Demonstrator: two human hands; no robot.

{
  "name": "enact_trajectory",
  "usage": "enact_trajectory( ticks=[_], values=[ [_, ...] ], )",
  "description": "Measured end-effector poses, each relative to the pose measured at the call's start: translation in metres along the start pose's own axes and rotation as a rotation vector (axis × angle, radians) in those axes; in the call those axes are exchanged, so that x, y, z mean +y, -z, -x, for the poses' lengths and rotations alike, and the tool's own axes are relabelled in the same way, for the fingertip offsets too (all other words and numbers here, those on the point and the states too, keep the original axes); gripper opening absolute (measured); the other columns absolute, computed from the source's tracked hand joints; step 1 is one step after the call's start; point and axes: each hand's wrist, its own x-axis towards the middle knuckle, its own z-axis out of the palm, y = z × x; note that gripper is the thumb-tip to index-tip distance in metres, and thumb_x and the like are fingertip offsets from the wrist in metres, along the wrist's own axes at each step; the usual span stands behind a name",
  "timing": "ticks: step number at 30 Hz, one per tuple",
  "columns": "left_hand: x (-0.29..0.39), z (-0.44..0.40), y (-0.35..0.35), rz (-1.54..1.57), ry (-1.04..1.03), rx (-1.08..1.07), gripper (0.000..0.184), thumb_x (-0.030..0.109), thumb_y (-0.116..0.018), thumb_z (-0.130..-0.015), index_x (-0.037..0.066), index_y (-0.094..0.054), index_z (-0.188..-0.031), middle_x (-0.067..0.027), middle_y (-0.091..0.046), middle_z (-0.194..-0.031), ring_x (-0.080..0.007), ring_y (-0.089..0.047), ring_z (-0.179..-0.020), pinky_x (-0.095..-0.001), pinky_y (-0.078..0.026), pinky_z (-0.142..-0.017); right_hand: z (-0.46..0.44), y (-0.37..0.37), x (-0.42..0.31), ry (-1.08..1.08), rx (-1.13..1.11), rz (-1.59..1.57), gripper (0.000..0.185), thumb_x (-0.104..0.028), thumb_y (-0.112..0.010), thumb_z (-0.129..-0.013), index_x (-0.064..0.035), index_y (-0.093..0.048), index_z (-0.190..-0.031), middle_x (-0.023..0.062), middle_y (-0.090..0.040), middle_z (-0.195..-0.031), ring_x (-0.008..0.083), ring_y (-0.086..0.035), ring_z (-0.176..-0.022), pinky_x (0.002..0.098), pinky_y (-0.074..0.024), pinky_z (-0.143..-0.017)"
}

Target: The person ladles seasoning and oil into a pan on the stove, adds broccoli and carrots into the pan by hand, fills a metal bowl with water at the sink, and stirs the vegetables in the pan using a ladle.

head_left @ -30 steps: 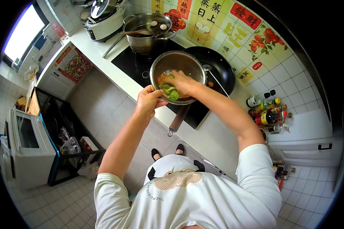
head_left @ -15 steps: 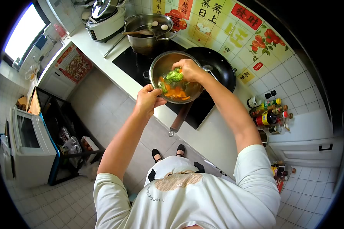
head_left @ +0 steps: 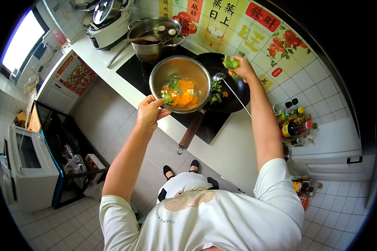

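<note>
While aloft, leafy green and orange vegetables [head_left: 230, 63]

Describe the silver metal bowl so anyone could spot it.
Find the flat black cooktop. Over it, the left hand grips the round silver metal bowl. Unlike the silver two-handled pot nearby, it holds orange and green food pieces.

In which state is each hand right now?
Left hand: closed, holding the metal bowl by its rim.
Right hand: closed, holding green and orange vegetable pieces.
</note>
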Motion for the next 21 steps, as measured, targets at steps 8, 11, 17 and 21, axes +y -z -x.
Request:
enact_trajectory(
  ticks=[8, 11, 17, 21],
  values=[
    [0.007, 0.002, -0.001, 0.019, -0.018, 0.013, 0.006, 0.0, -0.052, -0.078, -0.001, -0.05, -0.084, -0.0112, -0.059, -0.072, -0.0151, -0.06, -0.051, -0.0214, -0.054, -0.046, -0.025, -0.025, 0.153, -0.345, 0.052, 0.43, 0.041, 0.002, -0.071, -0.062, -0.0036, -0.058, -0.101, 0.0102, -0.062, -0.083, 0.0164, -0.059, -0.067, 0.0292, -0.048, -0.057],
    [0.006, -0.001, 0.0, 0.022, -0.019, 0.012, 0.007, 0.0, -0.053, -0.078, -0.001, -0.05, -0.084, -0.0113, -0.059, -0.072, -0.0153, -0.06, -0.051, -0.0213, -0.054, -0.046, -0.018, -0.031, 0.146, -0.465, -0.002, -0.078, 0.054, 0.0, -0.071, -0.063, -0.0086, -0.052, -0.113, 0.0098, -0.059, -0.09, 0.0187, -0.059, -0.069, 0.0317, -0.0469, -0.056],
    [0.008, -0.002, -0.001, 0.001, -0.002, -0.004, 0.006, 0.002, -0.054, -0.079, 0.003, -0.048, -0.081, -0.0085, -0.058, -0.073, -0.014, -0.059, -0.053, -0.0222, -0.054, -0.048, -0.003, -0.006, 0.084, -0.487, 0.015, -0.005, 0.054, -0.005, -0.07, -0.063, -0.0082, -0.053, -0.115, 0.011, -0.061, -0.095, 0.017, -0.058, -0.084, 0.0271, -0.0457, -0.064],
    [0.011, -0.002, -0.004, -0.01, -0.001, -0.009, 0.006, 0.002, -0.054, -0.079, 0.003, -0.048, -0.081, -0.0082, -0.058, -0.073, -0.0138, -0.059, -0.053, -0.0221, -0.054, -0.048, -0.016, 0.006, 0.06, -0.154, 0.047, 0.045, 0.046, -0.01, -0.068, -0.068, -0.0042, -0.054, -0.111, 0.0116, -0.059, -0.103, 0.0189, -0.058, -0.086, 0.0278, -0.0466, -0.073]
  ],
)
